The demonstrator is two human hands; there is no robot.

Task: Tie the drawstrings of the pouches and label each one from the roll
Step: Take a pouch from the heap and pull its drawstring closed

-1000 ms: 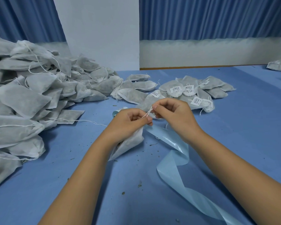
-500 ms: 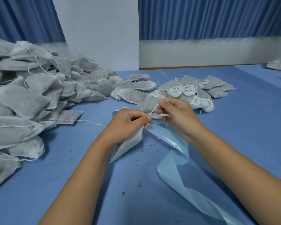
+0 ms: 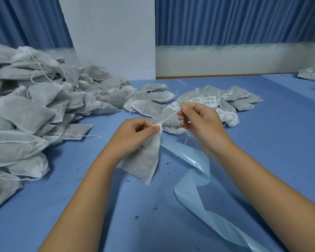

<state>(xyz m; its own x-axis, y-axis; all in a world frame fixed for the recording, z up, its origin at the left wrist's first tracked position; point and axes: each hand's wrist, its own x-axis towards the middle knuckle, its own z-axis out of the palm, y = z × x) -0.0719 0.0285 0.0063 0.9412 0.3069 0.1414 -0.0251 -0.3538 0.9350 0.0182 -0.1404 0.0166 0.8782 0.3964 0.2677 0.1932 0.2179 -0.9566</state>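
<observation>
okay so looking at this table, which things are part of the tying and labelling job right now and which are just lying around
In use:
left hand pinching the pouch neck
right hand pulling the drawstring
blue backing strip
unlabelled pile
labelled pile

Lying about:
white board
blue curtain
crumbs
far pouches

Barcode labels [image 3: 210,99] on the pouches [image 3: 231,99] are too small to read.

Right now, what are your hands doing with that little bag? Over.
Left hand pinching pouch neck. Right hand pulling drawstring taut. No label on it yet. Blue backing strip trailing underneath, nothing blocking.
</observation>
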